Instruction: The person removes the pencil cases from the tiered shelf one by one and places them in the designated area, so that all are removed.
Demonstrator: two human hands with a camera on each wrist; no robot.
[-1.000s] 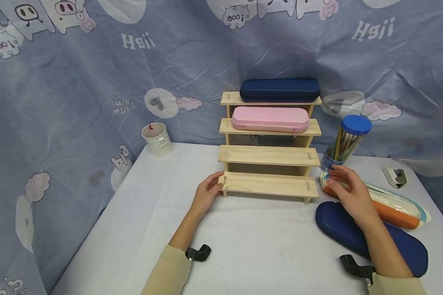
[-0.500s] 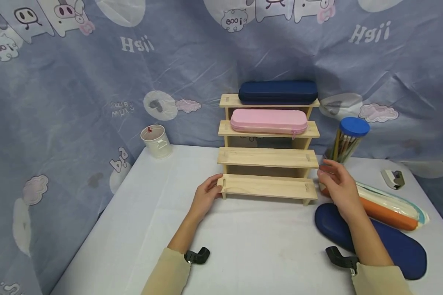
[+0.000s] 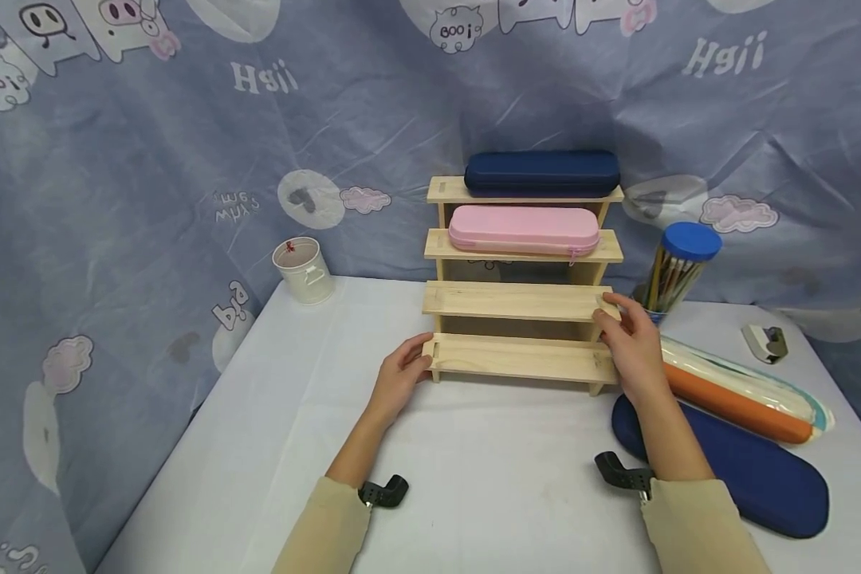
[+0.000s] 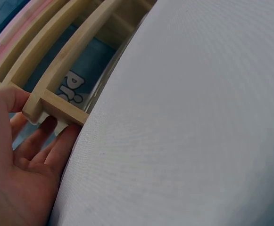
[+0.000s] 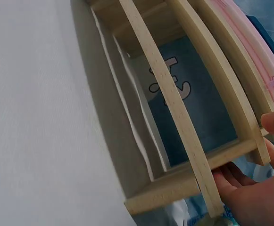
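Observation:
A stepped wooden rack (image 3: pixel 520 357) stands on the white table, with four-tier steps seen as several slats. My left hand (image 3: pixel 396 381) grips the left end of its lowest shelf; in the left wrist view the thumb (image 4: pixel 18 99) lies on the shelf end and the fingers curl against the side below. At the opposite end, my right hand (image 3: pixel 634 347) holds the second-lowest shelf by its right tip, its fingers reaching under it in the right wrist view. A pink pencil case (image 3: pixel 524 229) lies on the shelf above, and a navy pencil case (image 3: pixel 542 174) on the top one.
Right of the rack, a blue-lidded jar of pencils (image 3: pixel 678 267) leans near the curtain. An orange-and-clear pouch (image 3: pixel 746 395) and a dark blue case (image 3: pixel 753 470) lie beside my right forearm. Farther out are a small white gadget (image 3: pixel 766 344) and, at left, a white cup (image 3: pixel 305 271).
My right hand has moved left from over the pouch to the rack's right side and now holds a shelf end there. The left hand keeps its place.

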